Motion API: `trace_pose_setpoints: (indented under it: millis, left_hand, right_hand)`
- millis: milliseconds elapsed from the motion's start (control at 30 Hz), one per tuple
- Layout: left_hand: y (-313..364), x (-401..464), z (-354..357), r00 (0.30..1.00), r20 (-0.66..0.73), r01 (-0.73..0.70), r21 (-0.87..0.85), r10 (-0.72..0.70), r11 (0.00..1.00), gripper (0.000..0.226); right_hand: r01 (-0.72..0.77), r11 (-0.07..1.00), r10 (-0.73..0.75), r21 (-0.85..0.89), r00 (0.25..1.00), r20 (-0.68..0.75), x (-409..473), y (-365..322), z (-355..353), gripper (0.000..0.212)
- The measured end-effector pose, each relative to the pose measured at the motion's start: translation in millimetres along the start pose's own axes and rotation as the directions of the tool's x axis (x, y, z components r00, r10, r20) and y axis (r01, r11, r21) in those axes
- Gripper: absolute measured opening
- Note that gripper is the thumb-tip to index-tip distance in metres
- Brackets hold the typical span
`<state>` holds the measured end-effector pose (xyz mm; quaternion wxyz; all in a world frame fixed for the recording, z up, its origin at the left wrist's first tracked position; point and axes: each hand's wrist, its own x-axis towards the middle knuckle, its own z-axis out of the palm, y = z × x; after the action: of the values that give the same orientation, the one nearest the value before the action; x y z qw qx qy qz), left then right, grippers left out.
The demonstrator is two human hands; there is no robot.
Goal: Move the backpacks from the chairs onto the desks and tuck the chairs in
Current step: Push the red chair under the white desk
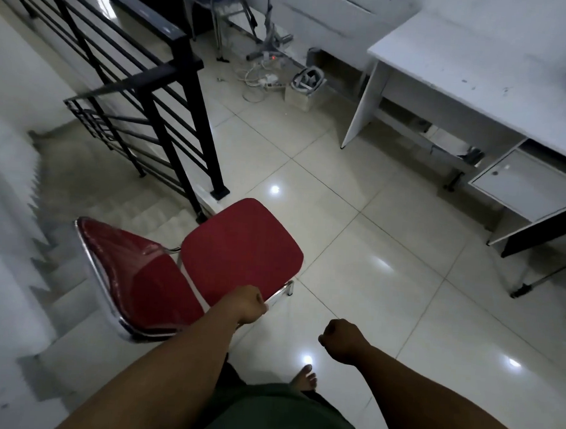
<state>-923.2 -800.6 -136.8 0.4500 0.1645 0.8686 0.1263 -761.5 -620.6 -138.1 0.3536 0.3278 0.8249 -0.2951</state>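
Head view looks down on a red padded chair with a chrome tube frame (241,245), and it sits on the pale glossy floor tiles (385,283) right beside the black metal stair railing (169,118). Its seat is a rounded square of matte red, bare on top, and the shiny red backrest leans off to the left with a bright chrome edge running round it. The left hand (247,305) is clenched at the near edge of the seat, fingers curled around the chrome frame there. The right hand (342,341) hangs in the air over the tiles, balled into a loose fist and gripping nothing, well apart from the chair. Over on the right stands a white laminate table (476,60) with a scuffed, marked top, and a small white cabinet door with a round knob (516,182) is set under it. The chair is well apart from that table, with open tiles between them. A bare foot (305,379) shows on the floor near the bottom. Beyond the railing, pale steps (112,226) drop away to the left. At the far side, a tangle of white cables and a power strip (265,74) lies on the floor. Ceiling lights glint off the tiles.
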Motion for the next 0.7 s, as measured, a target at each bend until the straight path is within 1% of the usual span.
trace_pose_setpoints:
  millis: [33, 100, 167, 267, 367, 467, 567, 633, 700]
  left_hand:
    - [-6.0, -0.3, -4.3, 1.0, 0.002, -0.007, 0.003, 0.007, 1.0, 0.019]
    - [-22.2, 0.0, -18.8, 0.999, 0.012, -0.032, 0.028, 0.031, 0.999, 0.018]
    - [-41.6, 0.8, -37.2, 0.998, 0.03, -0.062, 0.079, 0.06, 0.995, 0.024]
    - [-71.9, 3.3, -73.6, 0.992, 0.054, -0.121, 0.196, 0.113, 0.973, 0.032]
    - [-103.4, 2.5, -110.5, 0.986, 0.061, -0.168, 0.301, 0.157, 0.939, 0.031]
    - [-137.0, 3.9, -143.0, 0.987, 0.049, -0.159, 0.38, 0.152, 0.911, 0.03]
    - [-161.5, 3.5, -163.0, 0.988, 0.029, -0.149, 0.406, 0.15, 0.902, 0.033]
    - [-172.7, 2.6, -167.1, 0.988, 0.024, -0.149, 0.401, 0.152, 0.904, 0.033]
    - [-180.8, 0.9, -165.4, 0.987, 0.019, -0.152, 0.416, 0.159, 0.897, 0.033]
  right_hand:
    - [-0.008, 1.0, 0.008, -0.016, 1.0, -0.01, -0.4, -6.7, 2.3, 0.024]
    - [-0.03, 1.0, 0.03, -0.004, 0.999, -0.032, 1.6, -26.2, 11.3, 0.031]
    - [-0.046, 0.998, 0.048, 0.035, 0.997, -0.057, 1.5, -52.7, 24.8, 0.029]
    - [-0.048, 0.989, 0.058, 0.14, 0.996, -0.068, 4.9, -99.4, 50.9, 0.024]
    - [-0.041, 0.975, 0.058, 0.217, 0.996, -0.075, 2.4, -145.6, 70.9, 0.024]
    - [-0.034, 0.962, 0.065, 0.271, 0.992, -0.106, -5.1, -182.2, 78.5, 0.029]
    - [-0.002, 0.967, 0.039, 0.257, 0.99, -0.138, -12.7, -204.8, 76.1, 0.016]
    - [0.001, 0.968, 0.038, 0.251, 0.988, -0.152, -12.2, -212.1, 75.0, 0.027]
    - [0.005, 0.966, 0.037, 0.257, 0.987, -0.158, -9.6, -215.1, 75.5, 0.029]
